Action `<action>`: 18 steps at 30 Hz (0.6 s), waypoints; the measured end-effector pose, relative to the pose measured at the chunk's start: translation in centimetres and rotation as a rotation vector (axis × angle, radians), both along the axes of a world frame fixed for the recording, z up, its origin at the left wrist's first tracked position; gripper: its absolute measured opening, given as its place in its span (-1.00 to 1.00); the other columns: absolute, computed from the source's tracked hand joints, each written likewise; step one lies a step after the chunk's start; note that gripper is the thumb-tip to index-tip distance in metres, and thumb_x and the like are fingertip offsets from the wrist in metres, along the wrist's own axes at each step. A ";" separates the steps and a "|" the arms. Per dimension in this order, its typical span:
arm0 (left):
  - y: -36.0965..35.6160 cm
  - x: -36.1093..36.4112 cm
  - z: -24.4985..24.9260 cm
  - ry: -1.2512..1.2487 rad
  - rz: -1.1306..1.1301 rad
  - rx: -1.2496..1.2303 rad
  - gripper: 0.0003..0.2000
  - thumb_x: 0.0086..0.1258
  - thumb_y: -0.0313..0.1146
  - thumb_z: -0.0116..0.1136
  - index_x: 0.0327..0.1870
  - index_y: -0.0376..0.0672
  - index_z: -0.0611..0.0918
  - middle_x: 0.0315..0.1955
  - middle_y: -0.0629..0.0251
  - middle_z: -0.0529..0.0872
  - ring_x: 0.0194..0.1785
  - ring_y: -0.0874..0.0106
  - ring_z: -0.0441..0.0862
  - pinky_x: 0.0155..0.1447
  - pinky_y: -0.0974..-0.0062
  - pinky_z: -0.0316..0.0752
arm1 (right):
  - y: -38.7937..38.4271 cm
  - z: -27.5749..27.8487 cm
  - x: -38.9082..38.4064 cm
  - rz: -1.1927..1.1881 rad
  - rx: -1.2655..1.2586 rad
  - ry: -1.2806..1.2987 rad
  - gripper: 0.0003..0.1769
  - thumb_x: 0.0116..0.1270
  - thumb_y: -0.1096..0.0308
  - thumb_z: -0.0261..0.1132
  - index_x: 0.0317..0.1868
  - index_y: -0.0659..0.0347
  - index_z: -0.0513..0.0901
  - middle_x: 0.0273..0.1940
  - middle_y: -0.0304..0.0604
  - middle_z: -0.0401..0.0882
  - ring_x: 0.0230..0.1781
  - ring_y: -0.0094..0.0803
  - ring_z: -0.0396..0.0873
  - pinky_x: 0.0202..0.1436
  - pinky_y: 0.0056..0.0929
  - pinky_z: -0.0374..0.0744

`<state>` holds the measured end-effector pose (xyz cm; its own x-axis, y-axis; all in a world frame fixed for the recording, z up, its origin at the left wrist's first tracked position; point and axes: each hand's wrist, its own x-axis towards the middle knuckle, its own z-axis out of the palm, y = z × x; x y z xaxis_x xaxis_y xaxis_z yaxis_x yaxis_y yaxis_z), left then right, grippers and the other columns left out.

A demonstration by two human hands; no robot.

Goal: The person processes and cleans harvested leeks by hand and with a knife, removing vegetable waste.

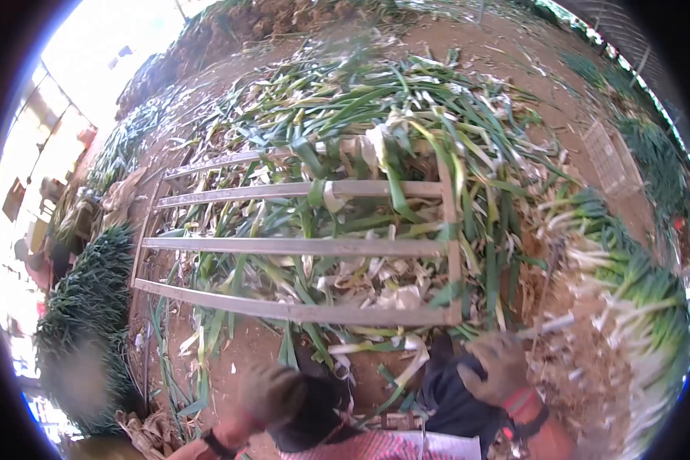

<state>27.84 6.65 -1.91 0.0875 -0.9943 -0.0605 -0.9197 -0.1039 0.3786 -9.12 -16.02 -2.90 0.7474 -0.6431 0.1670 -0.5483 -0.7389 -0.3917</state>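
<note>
My left hand (pixel 272 392), in a dull brownish work glove, rests over my dark-trousered left knee, its fingers curled in. Also gloved, my right hand (pixel 500 369) is by my right knee, thumb apart from the fingers, palm side turned down. Just beyond its fingertips a pale, narrow strip (pixel 546 326) points right; its kind is too blurred to tell. In front of my knees stands a metal rack (pixel 299 247) of parallel bars. Long green leek leaves (pixel 360 103) hang over its far bars and lie heaped around and beneath it.
Trimmed leeks (pixel 629 284) with white stems lie in a long row on the right. A stack of dark green leeks (pixel 88 307) stands on the left, near another person (pixel 42 261). At the right back is a pale crate (pixel 612 159). Leaf scraps litter the brown soil (pixel 529 69).
</note>
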 end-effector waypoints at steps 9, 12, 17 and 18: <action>-4.8 4.7 -1.5 0.170 0.077 0.011 -0.85 0.28 -0.25 0.33 -0.24 -0.10 0.73 -0.28 0.20 0.78 -0.20 0.14 0.72 -0.03 0.15 0.59 | -8.2 -1.4 2.5 -0.054 0.212 0.061 -0.83 0.17 0.29 0.39 -0.24 0.15 0.75 -0.20 -0.16 0.74 -0.09 -0.07 0.67 0.08 -0.08 0.57; -4.6 4.4 -0.7 0.207 0.125 0.218 -0.83 0.31 -0.21 0.30 -0.23 -0.09 0.75 -0.27 0.21 0.78 -0.19 0.13 0.73 -0.02 0.13 0.59 | -8.6 -1.6 2.7 -0.076 0.302 0.174 -0.84 0.21 0.25 0.36 -0.27 0.10 0.77 -0.22 -0.17 0.76 -0.08 -0.08 0.67 0.07 -0.06 0.56; -0.1 -0.7 -0.7 0.010 0.269 0.423 -0.68 0.36 -0.02 0.25 -0.06 -0.03 0.75 -0.05 0.16 0.79 0.03 0.15 0.72 0.13 0.14 0.58 | -5.0 3.1 2.8 -0.070 0.241 0.427 -0.68 0.34 0.06 0.27 -0.19 0.09 0.79 -0.20 0.00 0.76 -0.06 0.04 0.70 0.12 -0.04 0.59; 1.3 -2.1 0.7 -0.100 0.270 0.407 -0.66 0.37 -0.01 0.24 -0.01 -0.03 0.74 -0.01 0.14 0.78 0.08 0.15 0.71 0.16 0.16 0.58 | -4.1 4.3 3.4 -0.029 0.200 0.419 -0.66 0.36 0.05 0.25 -0.18 0.10 0.79 -0.19 0.02 0.76 -0.06 0.06 0.70 0.12 -0.03 0.60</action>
